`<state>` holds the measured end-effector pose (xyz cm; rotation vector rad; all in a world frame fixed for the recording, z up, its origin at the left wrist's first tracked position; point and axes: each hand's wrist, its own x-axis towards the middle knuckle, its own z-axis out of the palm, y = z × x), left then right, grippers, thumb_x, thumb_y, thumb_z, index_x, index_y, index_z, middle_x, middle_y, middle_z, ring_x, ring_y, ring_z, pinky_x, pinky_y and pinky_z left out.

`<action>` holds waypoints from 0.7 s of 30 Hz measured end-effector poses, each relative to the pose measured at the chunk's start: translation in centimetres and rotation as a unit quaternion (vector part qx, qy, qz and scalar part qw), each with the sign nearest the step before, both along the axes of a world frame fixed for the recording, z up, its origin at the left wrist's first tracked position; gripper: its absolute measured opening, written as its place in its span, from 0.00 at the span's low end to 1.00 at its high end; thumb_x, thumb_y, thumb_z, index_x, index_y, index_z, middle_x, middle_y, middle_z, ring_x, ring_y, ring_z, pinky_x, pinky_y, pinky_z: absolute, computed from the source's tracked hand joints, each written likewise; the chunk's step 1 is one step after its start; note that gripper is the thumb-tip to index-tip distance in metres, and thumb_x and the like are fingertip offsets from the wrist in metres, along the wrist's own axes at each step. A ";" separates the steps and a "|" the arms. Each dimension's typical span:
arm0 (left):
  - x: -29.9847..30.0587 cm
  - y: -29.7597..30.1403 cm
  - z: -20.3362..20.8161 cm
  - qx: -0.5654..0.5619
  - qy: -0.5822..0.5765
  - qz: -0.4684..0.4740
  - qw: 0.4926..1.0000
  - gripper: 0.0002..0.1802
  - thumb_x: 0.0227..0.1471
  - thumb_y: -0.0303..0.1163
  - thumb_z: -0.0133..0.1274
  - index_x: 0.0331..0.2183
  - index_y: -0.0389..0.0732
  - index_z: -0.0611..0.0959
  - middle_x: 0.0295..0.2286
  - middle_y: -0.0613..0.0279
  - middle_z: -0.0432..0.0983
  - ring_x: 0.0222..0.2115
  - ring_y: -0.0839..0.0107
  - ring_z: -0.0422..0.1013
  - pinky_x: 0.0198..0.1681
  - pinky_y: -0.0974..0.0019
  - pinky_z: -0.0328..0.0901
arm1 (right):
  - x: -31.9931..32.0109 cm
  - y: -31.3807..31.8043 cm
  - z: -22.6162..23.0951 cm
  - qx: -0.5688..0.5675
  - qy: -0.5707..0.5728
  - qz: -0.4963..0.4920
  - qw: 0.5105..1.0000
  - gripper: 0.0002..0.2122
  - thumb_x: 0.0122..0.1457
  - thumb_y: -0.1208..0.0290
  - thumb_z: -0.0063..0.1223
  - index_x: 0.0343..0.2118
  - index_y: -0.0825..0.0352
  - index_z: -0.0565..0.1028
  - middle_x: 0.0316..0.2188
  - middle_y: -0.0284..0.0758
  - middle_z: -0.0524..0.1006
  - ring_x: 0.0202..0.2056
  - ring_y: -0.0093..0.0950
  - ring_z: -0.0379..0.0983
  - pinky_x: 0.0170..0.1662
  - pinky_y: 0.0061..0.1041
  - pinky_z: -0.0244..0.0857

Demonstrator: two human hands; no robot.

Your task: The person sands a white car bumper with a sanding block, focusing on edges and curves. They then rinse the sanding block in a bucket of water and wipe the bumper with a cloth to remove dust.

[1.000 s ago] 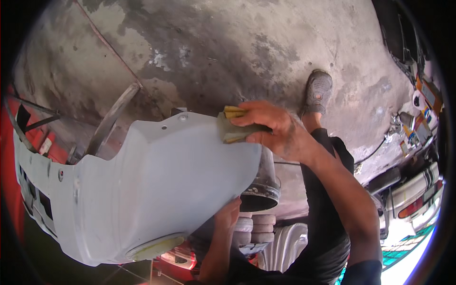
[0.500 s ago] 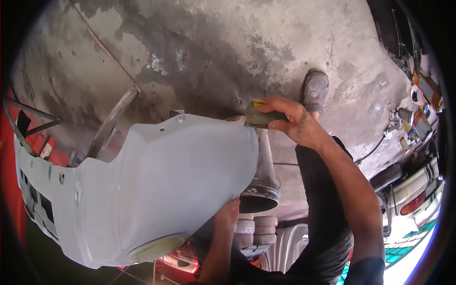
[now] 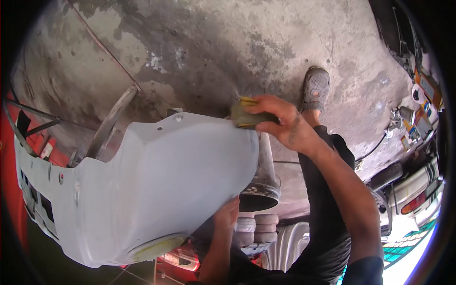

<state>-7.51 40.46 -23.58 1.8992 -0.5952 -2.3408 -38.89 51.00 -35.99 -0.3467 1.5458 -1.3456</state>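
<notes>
A pale grey car bumper [image 3: 185, 161] spans the left and middle of the view, with a yellowish patch at its lower edge. My right hand [image 3: 280, 116] is closed around folded sandpaper [image 3: 244, 116], dark olive with yellow edges. The sandpaper lies against the far right edge of the bumper. Lower down, my left hand [image 3: 228, 212] grips the near right edge of the bumper; its fingertips are hidden behind the panel.
An open dark bucket [image 3: 259, 199] stands just right of the bumper. Below it are stacked tyres [image 3: 265, 229]. A metal stand bar [image 3: 111, 121] rises behind the bumper on stained concrete [image 3: 228, 38]. Boxes and tools [image 3: 413, 118] lie at the far right, near a white car [image 3: 415, 190].
My right hand has moved left with the sandpaper, a short way along the far edge of the bumper. My left hand and the bumper have stayed almost still.
</notes>
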 end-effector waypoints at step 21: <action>-1.9 -0.3 0.1 0.005 -0.015 0.009 1.000 0.39 0.41 0.07 0.58 0.56 0.43 0.78 0.51 0.60 0.76 0.57 0.59 0.69 0.62 0.54 0.61 | 0.3 -1.4 1.5 -0.022 0.052 0.043 0.997 0.22 0.52 0.82 0.65 0.52 0.66 0.77 0.58 0.44 0.74 0.63 0.42 0.68 0.64 0.37 0.65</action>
